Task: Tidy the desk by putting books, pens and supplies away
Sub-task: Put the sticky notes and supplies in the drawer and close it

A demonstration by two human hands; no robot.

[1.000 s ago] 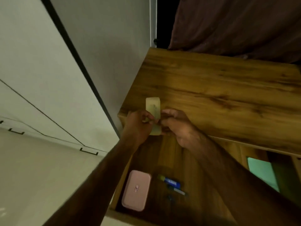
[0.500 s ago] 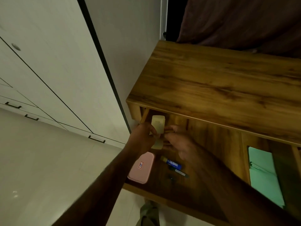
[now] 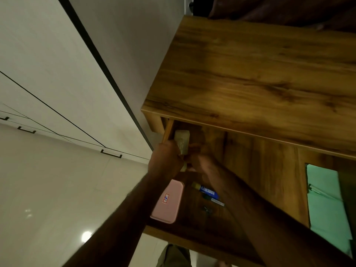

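The person holds a pale yellowish block (image 3: 182, 142), maybe a pad of notes, with both hands at the back left corner of the open drawer (image 3: 260, 180), just under the edge of the wooden desk top (image 3: 260, 78). The left hand (image 3: 165, 162) grips its left side with the fingers closed on it; the right hand (image 3: 202, 163) pinches its lower right part. On the drawer floor nearer the person lie a pink case (image 3: 167, 202), a blue glue stick (image 3: 207, 190) and a pen (image 3: 215, 201). A green folder (image 3: 327, 205) lies in the right compartment
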